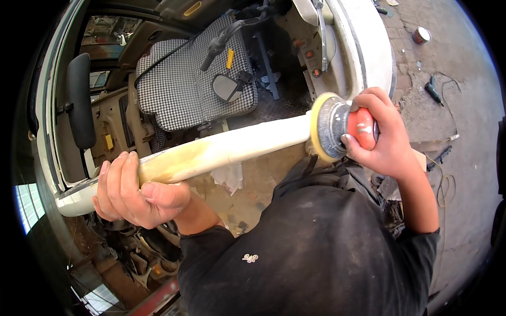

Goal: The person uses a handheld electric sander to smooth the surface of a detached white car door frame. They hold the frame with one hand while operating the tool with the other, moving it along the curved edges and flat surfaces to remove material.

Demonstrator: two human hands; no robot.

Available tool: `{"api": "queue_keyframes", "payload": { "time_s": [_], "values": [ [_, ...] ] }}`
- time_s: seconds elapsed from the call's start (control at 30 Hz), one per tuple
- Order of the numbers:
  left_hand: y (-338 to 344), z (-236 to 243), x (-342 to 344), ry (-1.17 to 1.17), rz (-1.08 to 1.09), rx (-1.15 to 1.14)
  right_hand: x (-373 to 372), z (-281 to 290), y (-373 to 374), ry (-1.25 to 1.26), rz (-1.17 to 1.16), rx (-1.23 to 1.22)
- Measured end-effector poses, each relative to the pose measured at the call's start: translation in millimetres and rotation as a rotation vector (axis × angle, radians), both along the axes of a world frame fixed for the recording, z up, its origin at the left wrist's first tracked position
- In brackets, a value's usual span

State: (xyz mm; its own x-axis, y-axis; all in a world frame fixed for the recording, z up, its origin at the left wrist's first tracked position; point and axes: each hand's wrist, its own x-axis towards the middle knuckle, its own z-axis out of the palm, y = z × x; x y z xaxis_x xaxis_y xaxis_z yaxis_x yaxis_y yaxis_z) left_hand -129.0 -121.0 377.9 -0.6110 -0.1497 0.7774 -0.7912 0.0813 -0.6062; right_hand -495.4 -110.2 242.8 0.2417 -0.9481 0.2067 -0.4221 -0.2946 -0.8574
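A cream-white vehicle pillar (247,144) runs across in front of me, with a yellowish patch like body filler (174,164) toward its left part. My left hand (134,192) is wrapped round the pillar near its left end, fingers over the top and thumb on the near side. In my right hand (380,131) is a round sander with a red top (362,129), a dusty grey body and a yellow pad (322,127). The pad stands on edge at the pillar's right part, hiding some of it. Whether pad and pillar touch, I cannot tell.
Beyond the pillar lies a cab with a checkered seat (174,84), bearing a loose mirror (226,88) and a yellow object (230,58). A black headrest-like pad (80,100) is at left. On the right-hand floor are a can (421,36), a corded tool (433,91) and cables.
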Motion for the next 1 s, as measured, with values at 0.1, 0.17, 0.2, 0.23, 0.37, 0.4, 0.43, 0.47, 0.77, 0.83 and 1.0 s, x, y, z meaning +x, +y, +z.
{"api": "queue_keyframes", "payload": {
  "time_s": [0.1, 0.17, 0.2, 0.23, 0.37, 0.4, 0.43, 0.47, 0.77, 0.83, 1.0],
  "values": [
    [-10.1, -4.9, -0.1, -0.005, -0.046, -0.014, 8.5, 8.8, 1.3, -0.037, 0.049, -0.036],
    [-4.2, -2.1, 0.4, -0.005, -0.018, -0.013, 0.7, 3.0, 2.6, 0.023, 0.012, -0.004],
    [-2.7, -1.2, 0.4, -0.006, -0.011, -0.016, -5.6, -2.3, 4.1, 0.053, -0.007, 0.012],
    [-3.5, -1.3, -0.2, -0.008, -0.012, -0.021, -13.2, -10.3, 4.6, 0.082, -0.033, 0.026],
    [-5.2, -1.2, -1.5, 0.002, -0.035, -0.013, -14.9, -8.4, 3.5, 0.077, -0.019, 0.026],
    [-4.4, -2.0, -0.8, 0.013, -0.029, -0.009, -7.1, -3.6, -0.5, 0.026, -0.002, 0.007],
    [-8.3, -7.2, 0.5, 0.028, -0.044, -0.002, 1.3, -1.2, -2.4, -0.022, -0.006, -0.011],
    [-6.7, -8.2, 1.7, 0.041, -0.035, -0.001, 9.9, 5.2, -7.2, -0.072, 0.014, -0.035],
    [-0.5, -7.6, -1.5, 0.1, -0.021, 0.025, -16.3, -8.7, -9.7, 0.054, -0.001, 0.1],
    [0.8, -7.8, -3.3, 0.108, -0.013, 0.022, -15.1, -8.7, -10.9, 0.073, -0.051, 0.126],
    [-3.9, -4.9, -6.2, 0.055, -0.022, 0.008, 37.4, 48.8, -26.7, -0.097, 0.144, -0.105]
  ]
}}
